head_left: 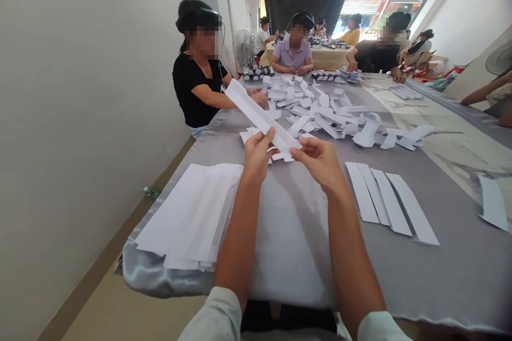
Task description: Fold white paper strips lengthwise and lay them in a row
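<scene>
A long folded white paper strip (pixel 256 112) is held up slantwise above the table, its far end pointing to the upper left. Around its middle, my left hand (pixel 259 152) pinches it between thumb and fingers. At the near right end, my right hand (pixel 314 159) grips the same strip. Beside my left forearm lies a stack of flat white paper sheets (pixel 192 213). Several flat paper strips (pixel 390 200) rest in a row to the right of my right forearm. Behind my hands spreads a heap of folded paper pieces (pixel 320 104).
A grey cloth (pixel 296 245) covers the table. One more strip (pixel 493 202) lies near the right edge. A person in black (pixel 200 80) stands at the left side; others sit at the far side (pixel 294 53) and right. A wall (pixel 88 117) runs along the left.
</scene>
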### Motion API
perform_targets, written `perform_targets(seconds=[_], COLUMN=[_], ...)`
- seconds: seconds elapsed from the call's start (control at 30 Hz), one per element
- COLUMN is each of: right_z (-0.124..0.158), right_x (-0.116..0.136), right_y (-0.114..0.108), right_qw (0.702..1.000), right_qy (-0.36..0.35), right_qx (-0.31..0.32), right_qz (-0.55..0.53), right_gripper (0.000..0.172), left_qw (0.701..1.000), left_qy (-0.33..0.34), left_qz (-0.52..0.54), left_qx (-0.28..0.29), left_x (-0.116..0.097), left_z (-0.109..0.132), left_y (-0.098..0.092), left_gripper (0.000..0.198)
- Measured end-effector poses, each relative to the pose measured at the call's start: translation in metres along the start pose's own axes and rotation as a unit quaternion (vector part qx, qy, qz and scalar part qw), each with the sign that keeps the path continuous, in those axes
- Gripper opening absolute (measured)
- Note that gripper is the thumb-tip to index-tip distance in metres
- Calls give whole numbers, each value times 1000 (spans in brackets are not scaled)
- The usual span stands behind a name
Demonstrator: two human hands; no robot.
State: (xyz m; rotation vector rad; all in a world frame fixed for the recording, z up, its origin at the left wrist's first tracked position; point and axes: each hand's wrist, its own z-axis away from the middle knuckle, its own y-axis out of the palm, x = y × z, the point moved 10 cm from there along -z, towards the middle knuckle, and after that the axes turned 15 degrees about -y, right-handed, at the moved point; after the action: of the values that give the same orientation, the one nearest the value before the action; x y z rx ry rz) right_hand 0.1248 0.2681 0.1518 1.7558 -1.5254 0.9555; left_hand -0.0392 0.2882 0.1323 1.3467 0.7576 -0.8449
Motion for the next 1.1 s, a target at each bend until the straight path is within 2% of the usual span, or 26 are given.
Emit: perform_targets(seconds=[0.07, 0.17, 0.3, 0.4, 0.47, 0.63, 0.77, 0.97, 1.1], right_z=[1, 1, -2, -3, -3, -3, -1, 1, 3], right_x=[1, 6, 15, 14, 15, 23, 26, 24, 23], right_y=[-1, 3, 13, 14, 12, 12, 19, 20, 23], right_qw=[1000, 999, 995, 994, 995, 996, 997, 997, 997], right_qy=[7, 0, -19, -15, -21, -56, -60, -26, 6], right_qx=[-5, -1, 11, -11, -32, -49, -40, -43, -15], right_qz=[-16, -51, -94, -105, -97, -49, -32, -57, -76], right_gripper=[38, 36, 34, 39, 40, 35, 31, 38, 41], left_qw=[1000, 999, 993, 985, 983, 989, 997, 996, 991], left_qy=[-4, -28, -85, -107, -110, -89, -27, 50, 98], left_qz=[19, 22, -2, -22, -26, -12, -5, -56, -93], left_qx=[-4, 19, 82, 130, 143, 116, 69, 38, 11], left_x=[0, 2, 11, 16, 18, 18, 9, -4, -16], left_z=[-1, -2, 2, 7, 8, 5, 5, 11, 16], left_y=[-3, 0, 16, 29, 34, 33, 28, 26, 22], left_gripper=[48, 48, 47, 46, 46, 48, 46, 45, 40])
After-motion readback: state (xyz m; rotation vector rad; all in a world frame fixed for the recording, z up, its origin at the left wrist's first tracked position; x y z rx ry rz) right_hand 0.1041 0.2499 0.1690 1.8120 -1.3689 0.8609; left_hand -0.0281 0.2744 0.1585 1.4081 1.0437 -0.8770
